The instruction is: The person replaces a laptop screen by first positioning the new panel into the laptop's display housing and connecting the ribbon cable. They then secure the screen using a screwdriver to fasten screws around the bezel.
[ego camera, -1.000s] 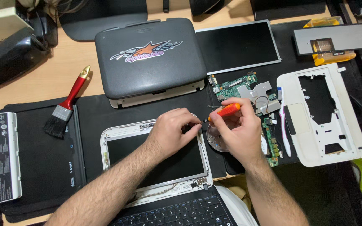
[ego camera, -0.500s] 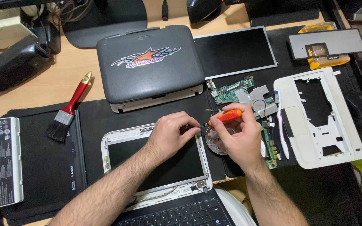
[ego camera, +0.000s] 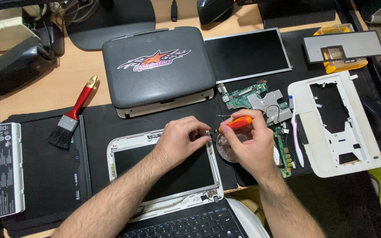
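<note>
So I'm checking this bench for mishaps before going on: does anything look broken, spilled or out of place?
Nothing spilled or broken. The white palmrest frame, green circuit board and loose screen panel lie apart in an orderly spread. The right hand holds an orange screwdriver at the white lid's corner, left hand steadying.

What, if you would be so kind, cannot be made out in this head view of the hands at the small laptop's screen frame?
- Screwdriver tip and what it meets: too small, hidden between the left hand and right hand.
- Round metal dish: contents unclear, half covered by the right hand.
- Circuit board: lower part behind the right hand.
- Keyboard: cut off by the bottom edge.
</note>
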